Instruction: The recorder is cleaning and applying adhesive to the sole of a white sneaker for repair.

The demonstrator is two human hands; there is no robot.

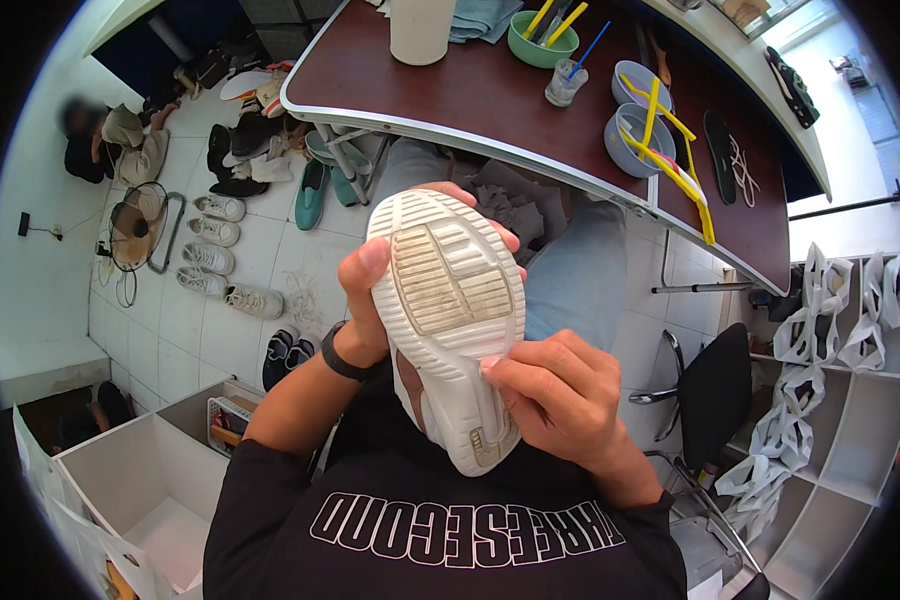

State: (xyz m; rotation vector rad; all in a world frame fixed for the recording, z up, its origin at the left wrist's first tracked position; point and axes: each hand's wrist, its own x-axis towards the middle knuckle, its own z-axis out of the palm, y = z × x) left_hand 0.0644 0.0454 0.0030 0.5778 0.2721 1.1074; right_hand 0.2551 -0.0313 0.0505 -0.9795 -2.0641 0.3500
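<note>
The left hand and the right hand hold a white rubber-soled sports shoe upside down above the lap, fingers closed around its edges. The step seems to be inspection of the dirty sole; next probably needs the cleaning tools on the brown desk.

**A shoe cleaning and repair workshop**

Footwear is everywhere. Pairs of white sneakers stand in a row on the white tiled floor, with more shoes heaped under the brown worktable. On the table stand bowls with yellow-handled brushes, a green cup of tools, a loose insole and laces. White shelving at the right holds paper-wrapped pairs. An open white box sits at the lower left.
</note>
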